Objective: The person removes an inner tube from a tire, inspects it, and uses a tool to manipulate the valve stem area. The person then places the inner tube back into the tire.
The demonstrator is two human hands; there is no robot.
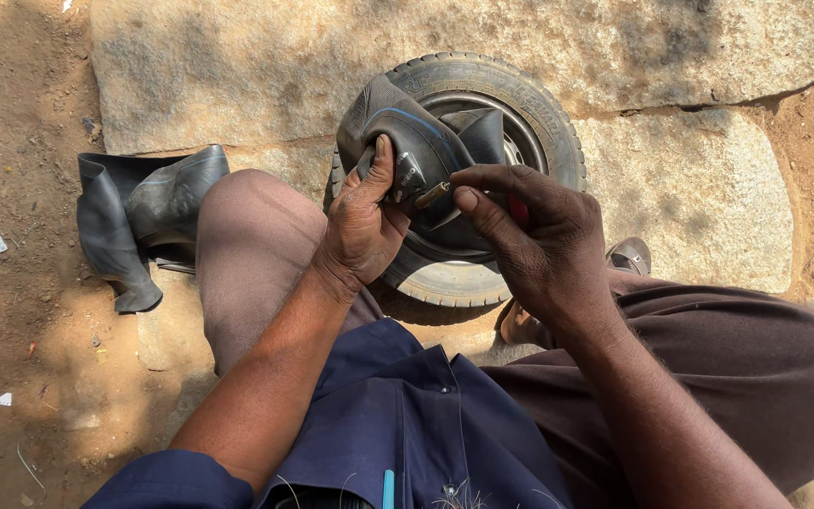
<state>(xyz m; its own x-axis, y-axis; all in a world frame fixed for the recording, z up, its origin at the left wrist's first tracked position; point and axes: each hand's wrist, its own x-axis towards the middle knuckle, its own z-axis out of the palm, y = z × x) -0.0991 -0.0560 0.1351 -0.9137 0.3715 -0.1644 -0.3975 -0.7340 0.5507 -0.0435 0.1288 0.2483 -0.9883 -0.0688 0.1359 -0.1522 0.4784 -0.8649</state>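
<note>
Head view looks down on a seated person working a black inner tube (407, 141) bunched over a small tyre (520, 104) on stone slabs (690, 188); the left hand (362, 221) is closed around the folded rubber beside its valve (432, 194), thumb pressing the fold; the right hand (544, 236) pinches the valve stem between thumb and forefinger; doing this well seems to call for keeping the fold pinned firmly so the stem stays put, and turning with fingertips only; a second tube (138, 217) lies on the dirt by the left knee.
</note>
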